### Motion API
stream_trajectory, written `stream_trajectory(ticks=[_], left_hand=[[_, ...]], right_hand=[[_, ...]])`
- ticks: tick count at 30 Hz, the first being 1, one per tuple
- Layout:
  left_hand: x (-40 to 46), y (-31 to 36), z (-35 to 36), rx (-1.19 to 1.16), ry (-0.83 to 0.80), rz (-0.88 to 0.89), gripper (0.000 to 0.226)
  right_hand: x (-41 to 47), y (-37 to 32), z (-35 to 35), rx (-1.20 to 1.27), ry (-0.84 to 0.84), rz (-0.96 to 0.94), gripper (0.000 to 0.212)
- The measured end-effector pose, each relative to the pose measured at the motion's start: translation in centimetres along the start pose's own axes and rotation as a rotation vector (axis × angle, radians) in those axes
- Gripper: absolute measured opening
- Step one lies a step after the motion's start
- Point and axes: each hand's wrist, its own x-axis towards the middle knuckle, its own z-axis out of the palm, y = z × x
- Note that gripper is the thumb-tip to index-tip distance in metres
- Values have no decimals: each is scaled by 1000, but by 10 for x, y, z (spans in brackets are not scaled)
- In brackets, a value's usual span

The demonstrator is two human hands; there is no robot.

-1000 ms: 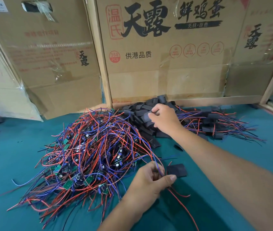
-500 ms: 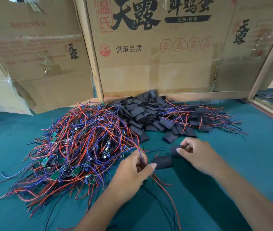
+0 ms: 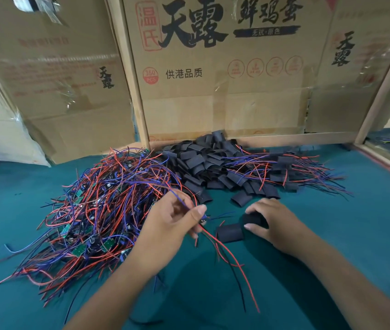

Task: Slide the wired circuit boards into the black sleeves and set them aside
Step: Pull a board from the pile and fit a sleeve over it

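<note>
My left hand [image 3: 172, 225] pinches a bunch of red and blue wires [image 3: 215, 239] between thumb and curled fingers [image 3: 200, 209]; the board at their end is hidden in my grip, so I cannot tell how it sits. The loose wire ends trail toward me across the green counter [image 3: 356, 234]. My right hand [image 3: 275, 225] curls round one black sleeve [image 3: 252, 219], thumb and forefinger holding it just above the felt. A second black sleeve [image 3: 230, 232] lies flat on the counter between my two hands, touching the held one at its right edge and just beside the wires.

To my left the heap of wired circuit boards [image 3: 98, 210] spreads wide, its near edge touching my left wrist and its strands reaching almost to the left border. Behind my hands the pile of empty sleeves [image 3: 203, 163] backs against the cardboard box [image 3: 225, 79], with one stray sleeve [image 3: 241, 198] near my right knuckles. Right of that pile lie the finished sleeved boards [image 3: 289, 172], their wires fanning out to the right. Bare felt lies to the right of my right forearm and in front, between my arms. A wooden frame [image 3: 384, 79] marks the far right edge.
</note>
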Motion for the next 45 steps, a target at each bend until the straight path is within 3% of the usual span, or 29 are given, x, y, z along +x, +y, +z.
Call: stream_trajectory(ticks=[4,10,16,19,24,28,35,45], left_hand=[[-4,-8,-5,-151,177,-58,26],[-4,-3,-12,-125,340,-16,19],[-12,23,-25,-95,514,226,20],[-11,27,-33,-116,593,241,19],[-7,23,-40,-180,637,167,21],[-7,24,-42,-239,630,161,21],[-6,24,-40,-226,625,168,20],[-7,22,-41,-151,625,178,21]], right_hand=[[3,2,2,-50,7,-25,36],[3,0,1,-47,63,-35,33],[-11,-31,-13,328,246,-87,17],[-16,-53,-17,470,263,-187,15],[-18,-70,-11,1159,-26,-80,27],[-19,-72,-3,1402,-207,-30,38],[-21,-76,-4,1623,-409,-105,48],[-22,-82,-7,1702,-419,-84,49]])
